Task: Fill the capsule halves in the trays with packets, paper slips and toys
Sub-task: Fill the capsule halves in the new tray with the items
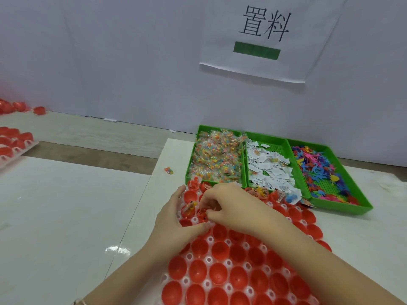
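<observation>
Hovering over the far-left corner of a white perforated plastic tray packed with round red plastic capsule halves, the two hands meet thumb to thumb. The left hand lies with its fingers fairly straight and relaxed, their tips resting on the capsule halves at the tray's far edge. The right hand has its fingers curled tightly, the tips bunched over one capsule half; I cannot tell whether they grasp anything. Between the left fingers and the right fingertips sits a small clear packet with orange contents, in or just above a capsule half.

Just beyond the right knuckles, a few far-row capsule halves already hold packets, slips and toys. Further beyond the fingertips stand three green plastic bins side by side: clear packets of coloured beads in the one nearest the left fingers, white paper slips in the middle, flat multicoloured plastic toys in the one furthest to the right. One stray packet lies on the white tabletop, beyond the left fingertips and apart from them. Behind the wrists, the capsule halves are empty.
</observation>
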`<control>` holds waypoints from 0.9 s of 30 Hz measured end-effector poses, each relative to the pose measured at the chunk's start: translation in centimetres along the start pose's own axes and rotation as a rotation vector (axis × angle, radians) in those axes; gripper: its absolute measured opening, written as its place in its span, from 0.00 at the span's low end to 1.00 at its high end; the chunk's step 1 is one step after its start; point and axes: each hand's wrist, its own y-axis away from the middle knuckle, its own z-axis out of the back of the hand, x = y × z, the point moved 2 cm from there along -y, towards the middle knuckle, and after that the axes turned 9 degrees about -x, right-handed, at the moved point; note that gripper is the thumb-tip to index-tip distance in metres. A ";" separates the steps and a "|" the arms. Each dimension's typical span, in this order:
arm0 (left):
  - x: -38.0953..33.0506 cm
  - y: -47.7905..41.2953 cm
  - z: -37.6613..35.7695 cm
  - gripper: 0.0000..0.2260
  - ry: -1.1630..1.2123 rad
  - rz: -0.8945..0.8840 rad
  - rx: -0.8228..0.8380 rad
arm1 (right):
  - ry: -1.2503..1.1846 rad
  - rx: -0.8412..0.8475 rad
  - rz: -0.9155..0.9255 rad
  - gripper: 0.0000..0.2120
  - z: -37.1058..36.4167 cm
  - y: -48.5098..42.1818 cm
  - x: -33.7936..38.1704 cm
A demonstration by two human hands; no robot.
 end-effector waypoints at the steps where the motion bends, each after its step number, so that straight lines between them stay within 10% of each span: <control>1: -0.1 0.0 0.0 0.50 -0.003 -0.004 -0.008 | 0.042 0.013 0.008 0.11 0.1 -0.1 0.2; 27: -1.1 0.7 0.1 0.49 0.009 0.005 -0.036 | 0.063 -0.030 -0.057 0.08 -0.2 -0.6 1.1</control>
